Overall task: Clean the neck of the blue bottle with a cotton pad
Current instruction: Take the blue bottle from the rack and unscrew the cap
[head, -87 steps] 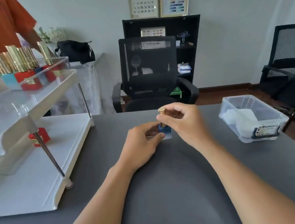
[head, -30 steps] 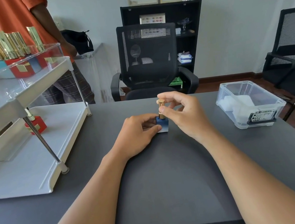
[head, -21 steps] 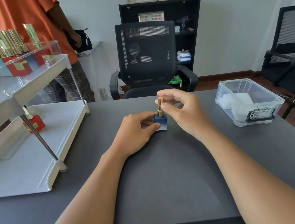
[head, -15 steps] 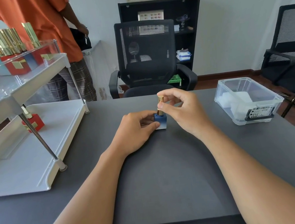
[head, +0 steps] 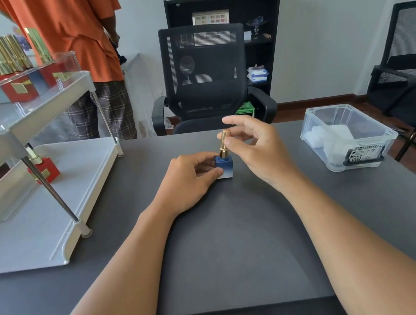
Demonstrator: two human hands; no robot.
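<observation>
Your left hand grips the blue bottle upright on the dark table, while your right hand pinches its gold cap, apparently unscrewing it. Cleaning hasn't begun: the cotton pads sit untouched in the clear box, well right.

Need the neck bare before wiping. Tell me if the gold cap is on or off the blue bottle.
On, or barely lifted. The gold cap stands upright on the blue bottle, right hand fingers loosely around it.
</observation>
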